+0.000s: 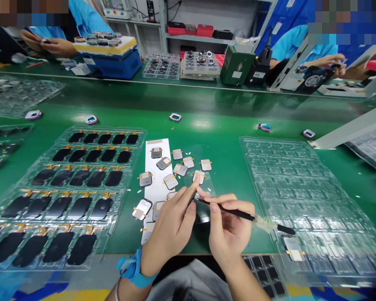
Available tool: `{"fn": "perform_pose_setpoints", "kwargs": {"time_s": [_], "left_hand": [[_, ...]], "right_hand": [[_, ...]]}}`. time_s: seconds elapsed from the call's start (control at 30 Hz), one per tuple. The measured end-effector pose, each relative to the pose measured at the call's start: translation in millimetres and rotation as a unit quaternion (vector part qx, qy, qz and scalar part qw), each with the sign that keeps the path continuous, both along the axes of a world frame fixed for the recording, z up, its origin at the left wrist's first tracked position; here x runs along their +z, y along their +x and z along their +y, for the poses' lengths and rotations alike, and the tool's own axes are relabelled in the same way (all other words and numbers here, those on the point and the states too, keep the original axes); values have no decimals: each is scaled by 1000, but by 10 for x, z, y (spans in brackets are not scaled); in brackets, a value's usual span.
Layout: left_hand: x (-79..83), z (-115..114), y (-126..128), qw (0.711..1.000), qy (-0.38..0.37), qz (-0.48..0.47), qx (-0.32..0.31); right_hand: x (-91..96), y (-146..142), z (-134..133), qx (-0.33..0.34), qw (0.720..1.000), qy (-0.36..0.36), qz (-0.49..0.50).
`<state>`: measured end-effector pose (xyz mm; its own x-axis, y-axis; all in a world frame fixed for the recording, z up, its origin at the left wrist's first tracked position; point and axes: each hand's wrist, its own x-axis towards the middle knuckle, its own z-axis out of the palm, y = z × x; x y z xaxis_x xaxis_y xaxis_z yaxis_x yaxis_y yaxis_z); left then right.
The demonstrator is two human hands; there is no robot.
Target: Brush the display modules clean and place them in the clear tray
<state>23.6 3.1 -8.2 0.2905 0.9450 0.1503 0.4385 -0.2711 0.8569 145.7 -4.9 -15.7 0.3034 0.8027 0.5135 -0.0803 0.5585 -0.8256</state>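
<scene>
My left hand (172, 221), with a blue wrist strap (136, 267), pinches a thin dark-edged piece, seemingly a small display panel (190, 200), seen edge-on and mostly hidden by the fingers. My right hand (232, 228) grips a slim black pen-like tool (238, 213) with see-through tape wrapped around its rear part. Its tip meets the panel near my left fingertips; the kind of tip is too small to tell. Just beyond the fingers lies a grey-backed display panel (198, 177) with orange tape. Several similar panels (171, 181) are scattered on and beside a white strip (156, 167).
On the left, a transparent tray (113, 228) holds rows of black screens. A transparent pocketed tray (303, 188) lies right, with one grey panel (293, 248) at its near corner. Small watch-like cases (175, 117) line the green bench. Two people in blue work across it.
</scene>
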Motion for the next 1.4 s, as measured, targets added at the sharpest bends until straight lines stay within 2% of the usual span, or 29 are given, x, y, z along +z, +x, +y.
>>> {"fn": "perform_pose_setpoints", "kwargs": {"time_s": [0.3, 0.87, 1.4], "left_hand": [[4, 11, -3, 1000, -2, 2, -3], [48, 16, 16, 999, -7, 41, -4], [47, 8, 2, 1000, 0, 26, -9]], "right_hand": [[15, 7, 7, 13, 1000, -17, 16], [19, 24, -18, 1, 1000, 0, -8], [13, 29, -35, 13, 999, 6, -30]]}}
